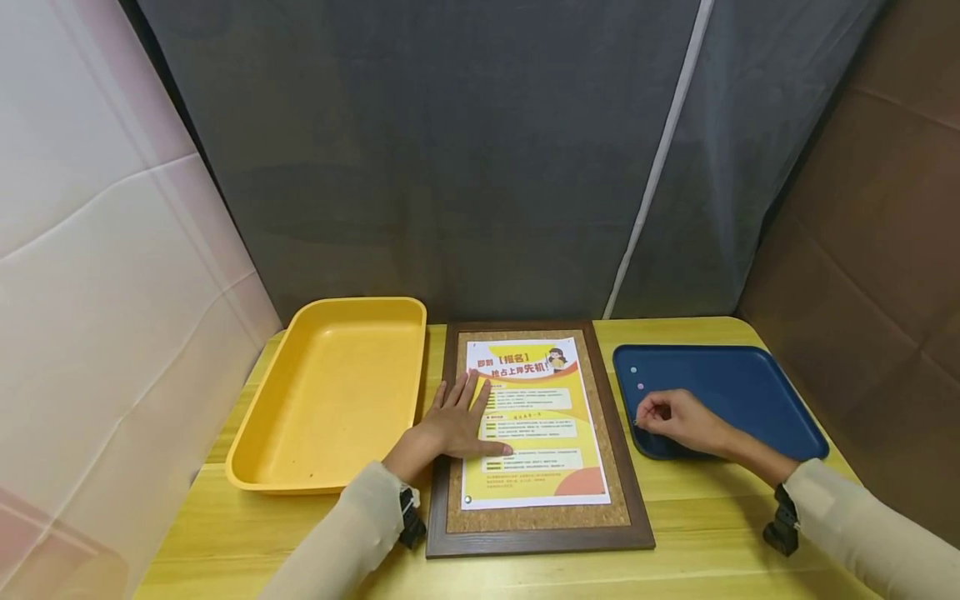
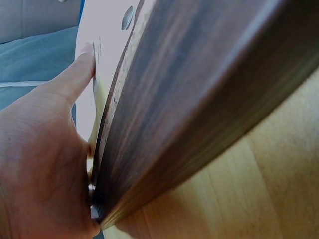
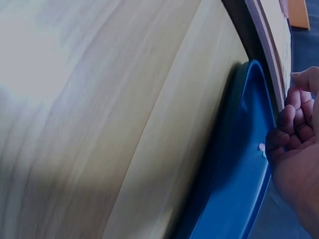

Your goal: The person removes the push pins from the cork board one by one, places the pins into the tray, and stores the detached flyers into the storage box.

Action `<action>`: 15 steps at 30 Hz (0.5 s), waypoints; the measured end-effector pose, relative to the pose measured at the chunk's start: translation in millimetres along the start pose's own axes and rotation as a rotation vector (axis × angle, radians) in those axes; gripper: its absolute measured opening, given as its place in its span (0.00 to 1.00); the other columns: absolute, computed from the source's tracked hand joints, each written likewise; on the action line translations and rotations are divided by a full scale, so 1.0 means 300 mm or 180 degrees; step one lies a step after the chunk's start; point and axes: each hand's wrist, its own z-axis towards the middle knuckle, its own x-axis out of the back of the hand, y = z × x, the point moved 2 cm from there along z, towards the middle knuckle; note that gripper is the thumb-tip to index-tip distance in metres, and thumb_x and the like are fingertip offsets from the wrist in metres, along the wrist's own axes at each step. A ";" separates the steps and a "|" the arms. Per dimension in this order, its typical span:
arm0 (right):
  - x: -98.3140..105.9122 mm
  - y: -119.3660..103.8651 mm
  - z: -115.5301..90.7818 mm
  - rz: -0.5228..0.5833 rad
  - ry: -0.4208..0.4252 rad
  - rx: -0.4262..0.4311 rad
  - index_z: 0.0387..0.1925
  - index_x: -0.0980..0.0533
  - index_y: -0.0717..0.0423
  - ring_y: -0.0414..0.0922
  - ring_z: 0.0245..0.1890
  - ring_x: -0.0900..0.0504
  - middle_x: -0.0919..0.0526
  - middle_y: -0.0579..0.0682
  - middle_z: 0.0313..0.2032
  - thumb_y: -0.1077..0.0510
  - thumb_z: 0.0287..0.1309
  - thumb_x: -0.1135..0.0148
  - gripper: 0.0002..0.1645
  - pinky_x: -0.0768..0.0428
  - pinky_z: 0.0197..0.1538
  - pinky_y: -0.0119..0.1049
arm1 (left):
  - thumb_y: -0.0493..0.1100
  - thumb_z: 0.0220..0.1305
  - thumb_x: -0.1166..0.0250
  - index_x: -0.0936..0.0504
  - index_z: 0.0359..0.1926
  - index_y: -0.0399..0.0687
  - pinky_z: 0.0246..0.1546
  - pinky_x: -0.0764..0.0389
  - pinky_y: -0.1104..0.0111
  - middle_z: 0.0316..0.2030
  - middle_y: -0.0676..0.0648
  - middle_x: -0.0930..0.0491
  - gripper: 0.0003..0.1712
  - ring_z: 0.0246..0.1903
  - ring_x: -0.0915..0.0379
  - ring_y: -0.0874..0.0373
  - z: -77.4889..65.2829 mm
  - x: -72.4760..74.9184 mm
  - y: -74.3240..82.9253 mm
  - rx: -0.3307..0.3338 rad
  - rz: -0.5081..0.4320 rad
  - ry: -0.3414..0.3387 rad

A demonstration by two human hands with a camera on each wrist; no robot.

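"Sleeves [image 1: 862, 517] are closest. Where's the poster [image 1: 542, 423]?"
"On the corkboard [image 1: 540, 540], long side pointing away, left of the right hand [image 1: 681, 421]. The left hand [image 1: 456, 427] lies flat on it."
"Right one?"
"Curled over the blue tray [image 1: 750, 392]; can't tell if it pinches anything."

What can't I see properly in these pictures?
Head view: part of the yellow and white rectangular paper sheet, under the bare left hand; the sheet's fine print is too small.
Head view: what the pale green round bit in the dark blue rounded tray is; too small.
Right wrist view: the rest of the bare right hand, cut off by the right edge.
Head view: whether that hand pinches anything; too small.
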 end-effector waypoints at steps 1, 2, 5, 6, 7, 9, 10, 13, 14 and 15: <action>0.005 0.002 0.000 -0.0009 0.0018 -0.0035 0.35 0.16 0.60 0.34 0.28 0.24 0.16 0.46 0.30 0.71 0.64 0.34 0.05 0.22 0.34 0.29 | 0.84 0.63 0.45 0.63 0.87 0.49 0.81 0.69 0.43 0.85 0.40 0.72 0.70 0.84 0.78 0.44 0.000 0.000 0.000 0.0000 0.0006 -0.0004; 0.010 0.004 -0.001 -0.0025 0.0038 -0.0055 0.34 0.16 0.60 0.34 0.28 0.24 0.16 0.47 0.30 0.70 0.64 0.33 0.05 0.22 0.33 0.29 | 0.84 0.63 0.45 0.63 0.87 0.49 0.81 0.69 0.43 0.85 0.40 0.72 0.70 0.84 0.78 0.44 0.000 0.000 0.001 0.0001 0.0012 -0.0005; 0.024 0.013 -0.003 -0.0037 0.0087 -0.0126 0.33 0.16 0.59 0.33 0.28 0.25 0.15 0.46 0.29 0.71 0.62 0.32 0.06 0.23 0.33 0.28 | 0.84 0.64 0.45 0.64 0.87 0.49 0.81 0.68 0.43 0.85 0.40 0.72 0.69 0.84 0.78 0.44 0.003 -0.001 0.000 0.0001 0.0031 -0.0004; 0.027 0.016 -0.004 -0.0043 0.0104 -0.0147 0.33 0.16 0.59 0.33 0.28 0.25 0.16 0.46 0.29 0.71 0.62 0.32 0.06 0.24 0.33 0.28 | 0.84 0.64 0.46 0.64 0.87 0.49 0.81 0.68 0.42 0.85 0.40 0.72 0.69 0.84 0.78 0.44 0.002 0.000 0.001 -0.0001 0.0036 -0.0004; 0.030 0.021 -0.004 -0.0044 0.0118 -0.0167 0.33 0.16 0.59 0.33 0.27 0.25 0.16 0.45 0.29 0.71 0.61 0.32 0.06 0.24 0.33 0.28 | 0.84 0.64 0.46 0.64 0.87 0.49 0.81 0.68 0.42 0.85 0.40 0.72 0.69 0.84 0.78 0.44 0.002 0.000 0.001 -0.0004 0.0038 -0.0002; 0.035 0.032 -0.005 -0.0065 0.0134 -0.0214 0.32 0.16 0.59 0.33 0.28 0.25 0.17 0.44 0.28 0.72 0.60 0.32 0.07 0.25 0.33 0.28 | 0.84 0.64 0.45 0.64 0.87 0.49 0.81 0.68 0.42 0.85 0.40 0.72 0.69 0.84 0.78 0.44 0.002 0.001 0.001 -0.0008 0.0047 -0.0001; 0.038 0.036 -0.005 -0.0077 0.0140 -0.0222 0.32 0.16 0.59 0.33 0.28 0.25 0.17 0.44 0.28 0.72 0.60 0.32 0.06 0.25 0.33 0.28 | 0.84 0.64 0.45 0.64 0.87 0.49 0.81 0.68 0.42 0.85 0.40 0.72 0.69 0.84 0.78 0.44 0.002 0.002 0.001 -0.0010 0.0050 0.0001; 0.047 0.043 -0.005 -0.0125 0.0143 -0.0266 0.32 0.16 0.59 0.33 0.28 0.25 0.17 0.44 0.28 0.71 0.60 0.32 0.06 0.24 0.33 0.28 | 0.84 0.64 0.45 0.64 0.87 0.49 0.81 0.68 0.42 0.85 0.40 0.72 0.69 0.84 0.78 0.44 0.003 0.002 0.000 -0.0008 0.0063 0.0010; 0.050 0.045 -0.005 -0.0139 0.0139 -0.0284 0.32 0.16 0.59 0.33 0.28 0.25 0.17 0.44 0.28 0.71 0.60 0.32 0.06 0.24 0.34 0.28 | 0.84 0.64 0.45 0.64 0.87 0.49 0.81 0.68 0.42 0.85 0.40 0.72 0.70 0.84 0.78 0.44 0.004 0.001 -0.001 -0.0005 0.0068 0.0013; 0.052 0.047 -0.006 -0.0146 0.0137 -0.0295 0.32 0.16 0.59 0.33 0.28 0.25 0.17 0.44 0.28 0.71 0.61 0.32 0.06 0.24 0.34 0.28 | 0.84 0.64 0.45 0.64 0.87 0.49 0.81 0.68 0.42 0.85 0.40 0.72 0.70 0.84 0.78 0.44 0.004 0.000 -0.001 -0.0003 0.0069 0.0014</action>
